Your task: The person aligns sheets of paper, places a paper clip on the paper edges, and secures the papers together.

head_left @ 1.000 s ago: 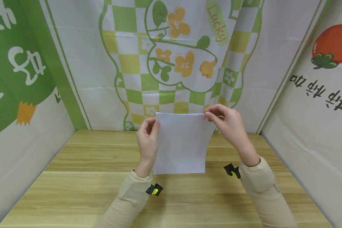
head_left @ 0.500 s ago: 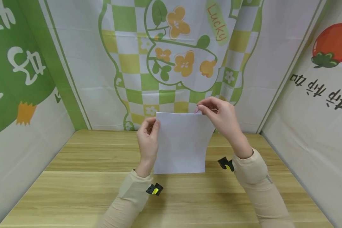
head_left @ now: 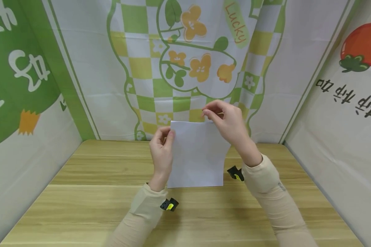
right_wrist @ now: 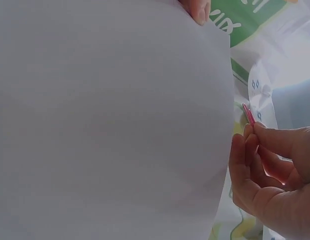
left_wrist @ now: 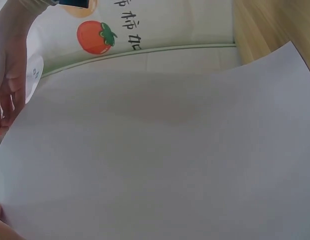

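A sheet of white paper [head_left: 198, 156] hangs upright above the table in the head view, bowed along its right side. My left hand [head_left: 161, 147] pinches its upper left edge between thumb and fingers. Thumb and fingertips of my right hand [head_left: 227, 121] pinch a small pink-red paper clip [right_wrist: 249, 115], whose looped end sticks out past the fingertips. In the head view this hand overlaps the sheet's upper right corner, and the clip shows just above the top edge. The right wrist view has the clip beside that edge, apart from the paper.
A wood-grain table [head_left: 105, 202] lies below both hands. Behind it hangs a green-and-yellow checked curtain [head_left: 142, 68]. Printed white cloth walls, one with a red tomato picture [head_left: 363, 44], stand at the sides. Each wrist carries a small black camera mount [head_left: 169, 204].
My right hand has moved left and slightly up along the sheet's top edge, carrying the paper clip from the right corner. The left hand and paper have barely moved.
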A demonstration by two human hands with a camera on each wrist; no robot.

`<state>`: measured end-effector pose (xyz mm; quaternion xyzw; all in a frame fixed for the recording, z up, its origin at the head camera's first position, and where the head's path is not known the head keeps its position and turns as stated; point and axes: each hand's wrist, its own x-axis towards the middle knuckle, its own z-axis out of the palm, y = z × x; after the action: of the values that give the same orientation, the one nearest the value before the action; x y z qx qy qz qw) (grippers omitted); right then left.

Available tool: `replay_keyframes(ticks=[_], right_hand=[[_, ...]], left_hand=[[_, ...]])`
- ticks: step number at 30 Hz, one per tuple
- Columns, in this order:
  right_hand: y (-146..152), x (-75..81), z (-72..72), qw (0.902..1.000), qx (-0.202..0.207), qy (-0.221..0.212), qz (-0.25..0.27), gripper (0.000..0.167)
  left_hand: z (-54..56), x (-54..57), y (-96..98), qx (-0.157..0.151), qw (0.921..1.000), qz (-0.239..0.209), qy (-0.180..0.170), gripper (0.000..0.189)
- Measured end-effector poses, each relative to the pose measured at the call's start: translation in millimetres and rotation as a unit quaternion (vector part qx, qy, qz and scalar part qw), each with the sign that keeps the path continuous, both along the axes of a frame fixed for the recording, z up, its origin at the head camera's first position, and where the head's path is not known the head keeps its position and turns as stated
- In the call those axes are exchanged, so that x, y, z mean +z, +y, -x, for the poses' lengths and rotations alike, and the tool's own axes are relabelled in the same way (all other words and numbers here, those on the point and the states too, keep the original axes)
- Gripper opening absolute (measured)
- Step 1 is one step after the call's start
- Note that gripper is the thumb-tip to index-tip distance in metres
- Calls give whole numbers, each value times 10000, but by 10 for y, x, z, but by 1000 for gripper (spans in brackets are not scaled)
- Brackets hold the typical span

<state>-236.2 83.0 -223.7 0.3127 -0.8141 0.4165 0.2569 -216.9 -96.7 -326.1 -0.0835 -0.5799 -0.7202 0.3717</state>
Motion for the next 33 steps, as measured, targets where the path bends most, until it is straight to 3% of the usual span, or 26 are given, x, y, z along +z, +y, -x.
replay_keyframes(ticks=[10, 17, 33], right_hand=[[-157, -40, 21, 9991, -97, 356, -216, 12], [-223, -60, 22, 9985, -65, 490, -216, 13], [-308, -96, -8, 9991, 102, 373, -184, 11]], left_hand=[[-8, -1, 24, 52, 10000, 9, -33, 11], [-231, 221, 70, -10, 9999, -63, -114, 5], [-234, 215, 65, -55, 9999, 67, -72, 14]])
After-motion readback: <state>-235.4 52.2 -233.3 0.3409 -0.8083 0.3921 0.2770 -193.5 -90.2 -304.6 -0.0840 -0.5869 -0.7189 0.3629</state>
